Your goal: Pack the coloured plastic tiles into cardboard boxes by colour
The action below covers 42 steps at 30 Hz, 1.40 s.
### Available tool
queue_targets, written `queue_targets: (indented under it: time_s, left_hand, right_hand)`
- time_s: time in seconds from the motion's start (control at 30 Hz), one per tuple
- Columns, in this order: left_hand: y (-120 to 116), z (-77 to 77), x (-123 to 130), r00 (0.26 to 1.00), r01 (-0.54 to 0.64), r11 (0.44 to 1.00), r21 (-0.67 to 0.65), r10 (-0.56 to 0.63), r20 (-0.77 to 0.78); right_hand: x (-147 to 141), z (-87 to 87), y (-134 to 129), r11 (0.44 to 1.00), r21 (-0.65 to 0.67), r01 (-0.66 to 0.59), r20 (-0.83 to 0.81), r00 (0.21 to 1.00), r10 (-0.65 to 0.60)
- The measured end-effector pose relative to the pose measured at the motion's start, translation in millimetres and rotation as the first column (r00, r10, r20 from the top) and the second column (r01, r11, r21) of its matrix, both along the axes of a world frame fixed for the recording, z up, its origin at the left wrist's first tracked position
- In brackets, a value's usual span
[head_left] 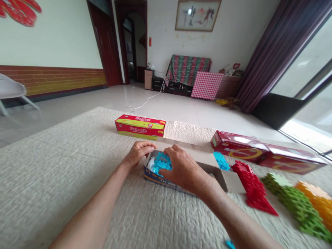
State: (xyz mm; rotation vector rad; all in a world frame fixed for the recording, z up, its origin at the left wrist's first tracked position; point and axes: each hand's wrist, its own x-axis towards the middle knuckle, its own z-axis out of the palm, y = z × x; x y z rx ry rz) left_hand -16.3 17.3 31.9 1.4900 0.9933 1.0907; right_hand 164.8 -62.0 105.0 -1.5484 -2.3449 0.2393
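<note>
An open blue box (166, 183) with raised cardboard flaps lies on the cream textured cover. Blue plastic interlocking pieces (162, 164) and something white sit in its left end. At the box's left back corner, my left hand (140, 153) pinches the cardboard edge between thumb and fingers. My right hand (181, 167) reaches over the box from the right, its thumb and curved fingers around the blue pieces. How firmly it grips them is partly hidden by the hand itself.
A red and yellow box (140, 127) lies behind. Two dark red boxes (240, 147) are at the right. Near them lie blue (221, 161), red (251, 186), green (293, 200) and orange (317, 200) pieces. The cover's far edge meets a tiled floor.
</note>
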Motion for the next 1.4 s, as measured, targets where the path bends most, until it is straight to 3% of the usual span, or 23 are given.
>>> queue_targets:
  time_s: [0.13,0.27,0.4,0.5,0.6,0.77,0.87,1.0,1.4]
  left_hand:
    - [-0.3,0.6,0.4,1.0,-0.004,1.0,0.003,0.004,0.007]
    - [0.1,-0.7,0.4,1.0,0.0,1.0,-0.008,0.001,0.016]
    - [1.2,-1.2,0.9,0.999,0.017,1.0,-0.009,-0.017,0.031]
    - [1.3,0.0,1.7,1.0,-0.002,1.0,0.019,0.002,0.028]
    - [1.6,0.0,1.8,0.999,-0.04,0.998,0.046,0.04,-0.006]
    - [1.4,-1.0,1.5,0.997,-0.064,0.998,0.018,0.065,-0.033]
    - [0.2,0.6,0.0,0.996,-0.086,0.996,-0.012,0.086,-0.017]
    - [1.4,0.5,-8.5,0.993,-0.113,0.99,-0.086,0.116,0.03]
    - [5.5,-4.1,-16.1,0.984,-0.156,0.978,-0.14,0.166,0.062]
  right_hand:
    - [-3.7,-0.8,1.7,0.999,0.009,0.035,0.013,0.999,-0.035]
    - [11.2,6.0,-5.1,0.994,0.087,0.062,-0.071,0.996,-0.056]
    - [50.2,21.6,-20.9,0.952,0.263,0.157,-0.156,0.981,-0.118]
    - [92.4,26.3,-33.4,0.882,0.368,0.295,-0.191,0.952,-0.239]
    - [140.7,15.3,-39.7,0.825,0.387,0.413,-0.196,0.911,-0.364]
    - [198.4,-15.5,-40.2,0.924,0.174,0.342,-0.018,0.939,-0.344]
    - [203.2,-22.5,-40.8,0.949,0.084,0.304,0.122,0.942,-0.313]
    - [194.9,-26.1,-42.0,0.946,0.033,0.323,0.183,0.928,-0.323]
    - [173.1,-45.4,-40.9,0.922,0.013,0.387,0.296,0.879,-0.373]
